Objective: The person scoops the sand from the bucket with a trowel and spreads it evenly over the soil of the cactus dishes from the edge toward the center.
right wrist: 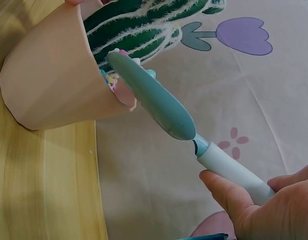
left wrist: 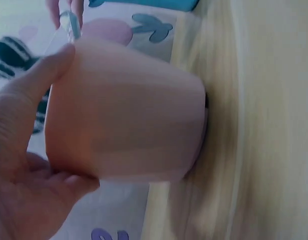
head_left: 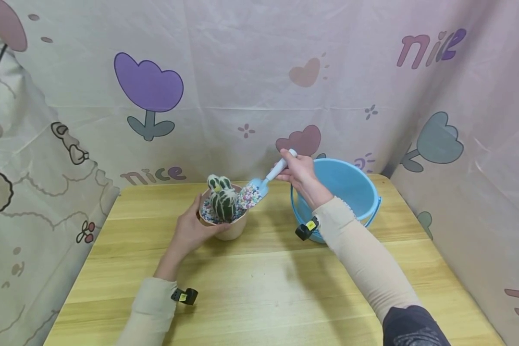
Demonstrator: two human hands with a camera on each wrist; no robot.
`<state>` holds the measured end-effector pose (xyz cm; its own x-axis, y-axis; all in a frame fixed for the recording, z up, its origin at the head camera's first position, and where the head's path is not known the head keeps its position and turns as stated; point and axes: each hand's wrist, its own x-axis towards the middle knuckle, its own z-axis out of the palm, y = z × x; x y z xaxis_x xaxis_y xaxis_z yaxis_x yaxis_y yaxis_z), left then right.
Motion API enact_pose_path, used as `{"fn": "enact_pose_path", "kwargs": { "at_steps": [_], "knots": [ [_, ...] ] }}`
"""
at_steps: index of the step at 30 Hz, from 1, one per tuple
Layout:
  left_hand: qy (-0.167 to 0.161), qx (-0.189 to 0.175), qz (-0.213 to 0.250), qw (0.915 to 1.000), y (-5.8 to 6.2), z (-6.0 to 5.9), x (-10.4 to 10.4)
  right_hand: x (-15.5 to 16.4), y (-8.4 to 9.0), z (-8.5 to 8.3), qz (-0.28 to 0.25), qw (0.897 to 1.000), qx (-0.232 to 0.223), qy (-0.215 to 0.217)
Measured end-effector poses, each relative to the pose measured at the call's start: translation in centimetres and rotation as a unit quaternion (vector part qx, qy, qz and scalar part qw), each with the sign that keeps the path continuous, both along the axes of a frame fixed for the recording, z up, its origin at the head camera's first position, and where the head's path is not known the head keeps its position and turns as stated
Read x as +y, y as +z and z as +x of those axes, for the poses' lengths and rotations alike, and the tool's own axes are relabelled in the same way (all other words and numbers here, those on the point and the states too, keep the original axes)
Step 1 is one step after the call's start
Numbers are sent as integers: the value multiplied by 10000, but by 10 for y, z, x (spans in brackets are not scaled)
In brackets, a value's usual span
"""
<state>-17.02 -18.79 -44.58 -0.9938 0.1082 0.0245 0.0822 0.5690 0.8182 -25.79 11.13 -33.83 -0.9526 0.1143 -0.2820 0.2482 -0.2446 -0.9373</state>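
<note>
The cactus (head_left: 223, 204) stands amid coloured pebbles (head_left: 207, 211) in a peach pot (head_left: 231, 232) on the wooden table (head_left: 259, 293). The left hand (head_left: 192, 229) grips the pot near its rim, probably to steady it. At the opposite rim, a blue trowel (right wrist: 156, 102) bears more pebbles, handle angled up, seemingly to tip them inward; the right hand (head_left: 302, 174) holds that handle, its forearm reaching across the blue bucket (head_left: 343, 185).
</note>
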Motion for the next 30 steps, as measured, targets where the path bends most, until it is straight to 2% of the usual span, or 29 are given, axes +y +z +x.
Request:
{"fn": "enact_pose_path", "kwargs": {
  "at_steps": [3,9,12,15,17,21,26,30],
  "knots": [
    [216,193,95,9995,-1,4,8,1,0,1,40,10000,9,-13],
    [726,879,353,9929,-6,11,27,1,1,1,17,10000,75,12],
    [949,1006,393,9896,-7,14,35,2,1,1,34,10000,79,-2],
    [1059,984,324,9890,-7,16,39,2,1,0,54,10000,68,-24],
    [1033,854,290,9906,-6,17,38,2,0,0,74,9999,56,-44],
    [746,464,204,9959,-1,17,27,1,1,1,61,10000,36,-36],
    [259,-133,-19,9996,5,9,7,1,2,2,106,9999,66,-11],
    [-4,-345,-31,9994,5,4,1,0,3,3,86,10000,27,17]
  ]
}}
